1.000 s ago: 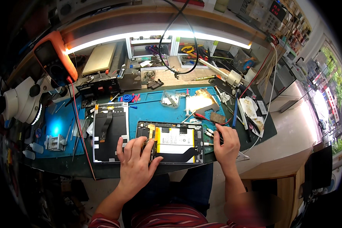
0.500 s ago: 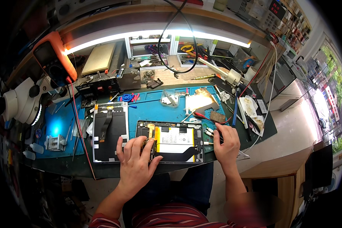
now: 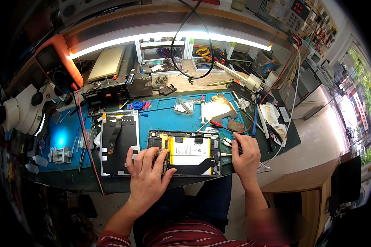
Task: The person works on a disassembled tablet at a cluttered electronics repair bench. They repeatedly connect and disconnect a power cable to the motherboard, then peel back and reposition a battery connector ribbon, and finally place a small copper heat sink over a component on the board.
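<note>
Near the counter's (image 3: 123,184) front edge lies the opened tablet (image 3: 189,151). On its left end rests the left hand (image 3: 149,168), its grip spread, apparently holding nothing; the right hand's (image 3: 246,155) grip looks pinched around the white plug (image 3: 226,154) at the right edge. This seems a bracing-and-plugging step, calling for straight, gentle pressure.
</note>
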Demonstrator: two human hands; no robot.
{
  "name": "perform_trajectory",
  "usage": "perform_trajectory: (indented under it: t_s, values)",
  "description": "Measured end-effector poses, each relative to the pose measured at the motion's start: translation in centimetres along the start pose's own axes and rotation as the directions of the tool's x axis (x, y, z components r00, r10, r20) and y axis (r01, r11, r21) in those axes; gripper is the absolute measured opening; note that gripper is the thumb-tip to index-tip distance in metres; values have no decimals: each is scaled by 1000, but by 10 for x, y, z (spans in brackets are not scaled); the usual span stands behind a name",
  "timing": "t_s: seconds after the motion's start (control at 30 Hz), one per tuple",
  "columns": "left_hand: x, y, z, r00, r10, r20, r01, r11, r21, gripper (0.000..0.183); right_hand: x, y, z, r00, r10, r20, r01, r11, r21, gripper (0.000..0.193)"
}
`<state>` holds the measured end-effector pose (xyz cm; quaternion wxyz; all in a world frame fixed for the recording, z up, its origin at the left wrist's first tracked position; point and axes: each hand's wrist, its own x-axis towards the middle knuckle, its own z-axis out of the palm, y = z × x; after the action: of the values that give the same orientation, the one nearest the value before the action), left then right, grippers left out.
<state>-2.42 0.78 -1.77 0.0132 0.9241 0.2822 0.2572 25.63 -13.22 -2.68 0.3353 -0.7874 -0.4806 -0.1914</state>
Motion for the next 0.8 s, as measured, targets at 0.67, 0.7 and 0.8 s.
perform_trajectory:
  t_s: [0.67,0.7,0.8]
  values:
    - [1,5,-4,999,-31,40,34,997,-66,53,-1,3,0,999,-16,-28,17,1000,25,25]
    - [1,4,-2,999,-21,35,23,998,-56,53,-1,4,0,1000,-14,-25,14,1000,16,25]
    - [1,3,-1,999,-11,30,13,999,-46,54,-1,3,0,999,-13,-30,13,1000,10,25]
